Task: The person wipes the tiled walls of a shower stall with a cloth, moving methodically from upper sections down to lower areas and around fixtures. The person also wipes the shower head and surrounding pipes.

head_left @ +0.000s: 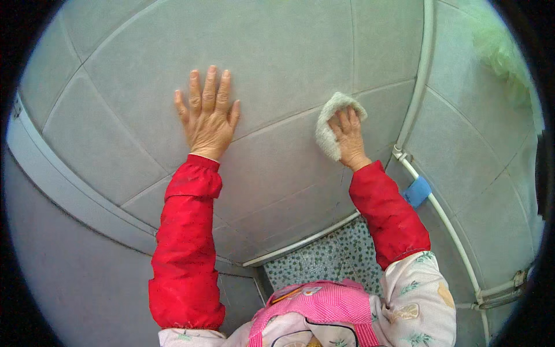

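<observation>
My left hand lies flat on the grey wall tiles, fingers spread and nothing in it. To the right, my right hand presses a whitish terry cloth against the same tiled wall, near a grout line. The cloth curls up around the fingers, and its underside is hidden. Red sleeve covers reach over both forearms.
A white pipe runs down the corner at right and continues past a blue piece hung on it. Pale green mesh hangs at upper right. A grey door frame stands left. Below is a pebble-patterned floor.
</observation>
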A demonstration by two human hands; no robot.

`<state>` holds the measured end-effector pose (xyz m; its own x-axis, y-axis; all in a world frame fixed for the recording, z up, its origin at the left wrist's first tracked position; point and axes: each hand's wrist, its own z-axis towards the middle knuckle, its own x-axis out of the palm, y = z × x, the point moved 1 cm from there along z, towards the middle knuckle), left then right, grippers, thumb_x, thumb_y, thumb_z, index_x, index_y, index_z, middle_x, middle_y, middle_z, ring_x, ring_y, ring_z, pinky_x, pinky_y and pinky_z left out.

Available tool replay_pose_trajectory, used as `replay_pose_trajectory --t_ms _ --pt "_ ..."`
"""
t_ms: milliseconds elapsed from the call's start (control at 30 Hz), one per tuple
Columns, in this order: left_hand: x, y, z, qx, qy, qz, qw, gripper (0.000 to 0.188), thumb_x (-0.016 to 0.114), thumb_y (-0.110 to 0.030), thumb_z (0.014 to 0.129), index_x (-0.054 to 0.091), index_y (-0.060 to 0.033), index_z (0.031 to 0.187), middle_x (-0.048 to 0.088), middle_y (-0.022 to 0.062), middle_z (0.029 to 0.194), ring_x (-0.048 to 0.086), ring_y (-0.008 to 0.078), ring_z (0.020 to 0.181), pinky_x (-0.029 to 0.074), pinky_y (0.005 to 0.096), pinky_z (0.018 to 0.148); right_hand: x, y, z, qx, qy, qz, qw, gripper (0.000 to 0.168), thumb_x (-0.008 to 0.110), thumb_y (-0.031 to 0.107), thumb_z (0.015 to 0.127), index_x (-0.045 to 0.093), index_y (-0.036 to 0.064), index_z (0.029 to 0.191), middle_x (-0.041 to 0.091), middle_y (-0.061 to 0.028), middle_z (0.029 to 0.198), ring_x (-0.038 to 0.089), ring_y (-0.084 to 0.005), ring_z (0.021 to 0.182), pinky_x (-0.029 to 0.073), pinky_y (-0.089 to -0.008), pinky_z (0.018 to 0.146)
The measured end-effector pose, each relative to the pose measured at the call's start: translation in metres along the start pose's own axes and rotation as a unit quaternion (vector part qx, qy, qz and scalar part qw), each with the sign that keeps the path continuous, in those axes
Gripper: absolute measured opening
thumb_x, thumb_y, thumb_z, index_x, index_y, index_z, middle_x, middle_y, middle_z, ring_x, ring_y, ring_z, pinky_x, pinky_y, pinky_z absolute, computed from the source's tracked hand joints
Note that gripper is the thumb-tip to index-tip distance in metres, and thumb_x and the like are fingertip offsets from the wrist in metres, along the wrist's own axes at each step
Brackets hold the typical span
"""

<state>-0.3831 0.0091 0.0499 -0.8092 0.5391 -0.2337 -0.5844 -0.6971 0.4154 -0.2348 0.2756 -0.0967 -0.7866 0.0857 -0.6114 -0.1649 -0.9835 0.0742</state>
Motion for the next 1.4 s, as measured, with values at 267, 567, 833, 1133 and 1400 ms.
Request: replay_pose_trajectory --t_ms 267,567,833,1133,1400 --pt "0.002 -0.008 0.004 0.003 0.001 0.016 1.000 0.065 0.054 -0.048 0.090 0.030 -0.0329 0.148 0.017 -0.0059 0.158 0.009 0.0198 0.147 0.003 0.0504 0.116 0.089 -0.025 -0.064 0.397 -0.116 0.303 0.858 0.063 0.042 0.051 0.097 0.050 -0.001 0.131 0.050 -0.0175 0.136 0.044 -0.0337 0.127 0.031 -0.0378 0.107" --pt "0.003 -0.016 0.003 0.016 -0.005 0.009 1.000 0.069 0.062 -0.041 0.086 0.032 -0.0317 0.147 0.020 -0.0057 0.158 0.011 0.0200 0.147 0.003 0.0498 0.116 0.135 0.149 -0.131 0.276 -0.060 0.264 0.922 0.106 0.069 0.033 0.080 -0.004 0.003 0.150 -0.007 -0.0288 0.153 -0.006 -0.0496 0.141 0.006 -0.0578 0.115" --pt "0.001 -0.012 -0.002 0.015 -0.026 0.011 1.000 0.066 0.060 -0.037 0.086 0.034 -0.0298 0.147 0.027 -0.0036 0.155 0.017 0.0228 0.146 0.005 0.0485 0.117 0.102 -0.009 -0.086 0.408 -0.010 0.400 0.821 0.082 0.036 0.063 0.094 0.030 -0.001 0.145 0.028 -0.0170 0.152 0.020 -0.0304 0.143 0.012 -0.0356 0.117" --pt "0.003 -0.022 0.010 0.021 -0.028 0.007 0.999 0.064 0.058 -0.034 0.088 0.034 -0.0280 0.147 0.024 -0.0014 0.156 0.015 0.0236 0.147 0.004 0.0491 0.117 0.056 -0.183 -0.036 0.392 -0.179 0.249 0.867 0.076 0.041 0.059 0.094 0.043 -0.004 0.137 0.040 -0.0191 0.145 0.033 -0.0331 0.136 0.023 -0.0367 0.113" --pt "0.003 -0.016 0.001 0.027 -0.038 0.028 0.999 0.061 0.053 -0.034 0.090 0.035 -0.0258 0.147 0.027 0.0000 0.156 0.019 0.0256 0.146 0.008 0.0496 0.116 -0.002 -0.157 0.049 0.186 -0.227 0.132 0.947 0.069 0.058 0.047 0.087 0.044 0.001 0.138 0.021 -0.0197 0.150 0.017 -0.0405 0.138 0.013 -0.0505 0.113"
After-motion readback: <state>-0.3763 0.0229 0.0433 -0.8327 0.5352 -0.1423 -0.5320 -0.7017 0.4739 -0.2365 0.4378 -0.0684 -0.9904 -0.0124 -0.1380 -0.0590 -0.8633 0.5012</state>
